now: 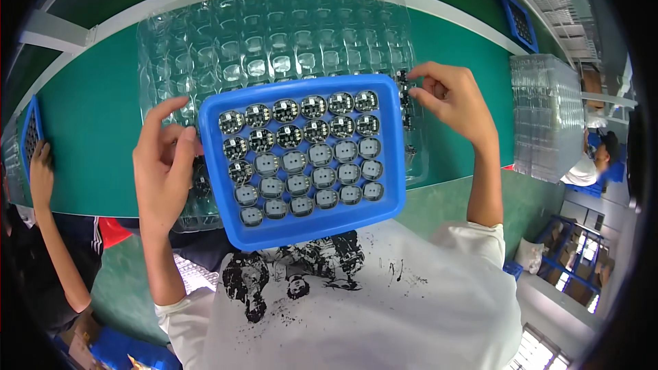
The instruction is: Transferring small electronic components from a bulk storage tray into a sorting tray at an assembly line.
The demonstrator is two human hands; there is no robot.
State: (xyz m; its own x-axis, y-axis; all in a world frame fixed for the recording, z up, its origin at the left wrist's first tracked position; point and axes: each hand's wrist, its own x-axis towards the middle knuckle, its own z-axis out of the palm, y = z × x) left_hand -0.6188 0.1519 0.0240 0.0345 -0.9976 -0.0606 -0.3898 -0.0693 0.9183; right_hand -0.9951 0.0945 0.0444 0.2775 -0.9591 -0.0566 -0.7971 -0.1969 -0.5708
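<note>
— Hands, head view?
— I see left hand and right hand apart, each gripping an edge of the blue tray.
— Tray's position?
— Tilted above the clear blister sheet on the green table, filled with round circuit boards.

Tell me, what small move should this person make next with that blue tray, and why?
Probably lower the blue tray flat onto the clear blister sheet. Both the left hand and right hand grip its sides, it is tilted, and the round boards sit loose in their pockets.
</note>
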